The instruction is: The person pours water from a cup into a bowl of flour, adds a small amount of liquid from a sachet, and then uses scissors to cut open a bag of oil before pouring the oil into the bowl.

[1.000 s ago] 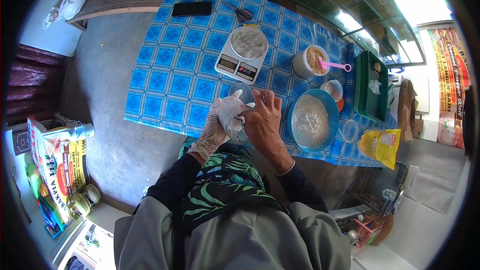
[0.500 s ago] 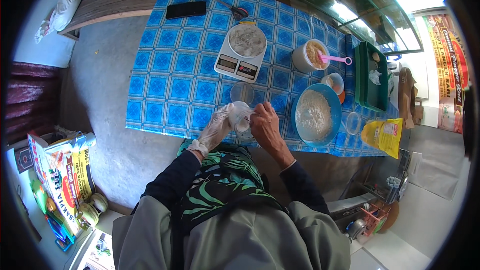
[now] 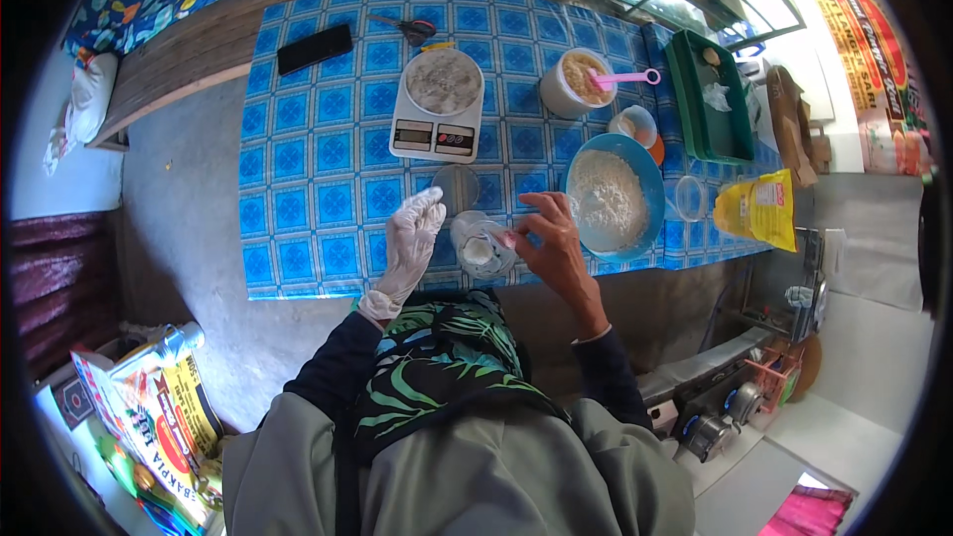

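My left hand point(image 3: 412, 228), in a white translucent glove, is raised left of a clear plastic jar point(image 3: 478, 250) with white contents, its fingers loosely curved and holding nothing visible. My bare right hand point(image 3: 551, 238) is at the jar's right, with a small pinkish item at its fingertips, too small to make out. A clear lid point(image 3: 455, 187) lies behind the jar. Beyond it stands a white scale point(image 3: 432, 136) bearing a round container of pale contents point(image 3: 443, 79). A blue bowl point(image 3: 608, 199) of white powder sits to the right.
On the checked tablecloth point(image 3: 328, 189) are a phone point(image 3: 315, 49), scissors point(image 3: 415, 30), a tub with pink spoon point(image 3: 561, 89), small cup point(image 3: 635, 124), clear container point(image 3: 688, 197) and yellow bag point(image 3: 756, 211). A green tray point(image 3: 710, 119) is at right, a bench point(image 3: 159, 69) back left.
My left hand has let go of the jar and moved up and left. My right fingers have lifted and spread somewhat. The camera view has shifted.
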Demonstrator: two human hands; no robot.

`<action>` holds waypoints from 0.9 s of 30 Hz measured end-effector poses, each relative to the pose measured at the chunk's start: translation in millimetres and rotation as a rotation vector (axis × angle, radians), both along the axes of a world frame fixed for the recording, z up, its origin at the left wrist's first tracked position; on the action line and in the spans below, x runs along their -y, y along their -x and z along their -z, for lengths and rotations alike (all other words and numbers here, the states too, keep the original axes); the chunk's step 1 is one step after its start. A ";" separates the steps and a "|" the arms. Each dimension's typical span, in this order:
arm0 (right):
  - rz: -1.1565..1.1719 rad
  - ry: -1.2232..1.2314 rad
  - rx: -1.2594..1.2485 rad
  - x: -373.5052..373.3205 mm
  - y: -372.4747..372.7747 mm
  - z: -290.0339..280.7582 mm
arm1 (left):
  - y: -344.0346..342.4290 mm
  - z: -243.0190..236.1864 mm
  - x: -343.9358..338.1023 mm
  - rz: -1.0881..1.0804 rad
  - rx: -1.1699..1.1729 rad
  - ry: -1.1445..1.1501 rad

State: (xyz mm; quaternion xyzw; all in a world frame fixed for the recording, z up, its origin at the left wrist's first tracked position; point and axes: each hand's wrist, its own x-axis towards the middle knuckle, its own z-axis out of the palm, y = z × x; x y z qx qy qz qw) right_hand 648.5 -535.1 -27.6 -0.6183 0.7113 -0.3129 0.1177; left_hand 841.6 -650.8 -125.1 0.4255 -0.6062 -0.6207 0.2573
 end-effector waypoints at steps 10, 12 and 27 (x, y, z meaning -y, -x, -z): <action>0.070 0.107 0.305 -11.5 63.2 -57.7 | 89.2 -115.0 9.4 0.519 -0.352 -0.394; 0.207 0.071 0.470 -17.0 83.7 -56.7 | 113.1 -119.2 -3.6 0.462 -0.392 -0.433; 0.547 0.364 1.165 -61.8 243.4 6.4 | 342.2 -96.4 -84.6 0.015 -0.487 -0.299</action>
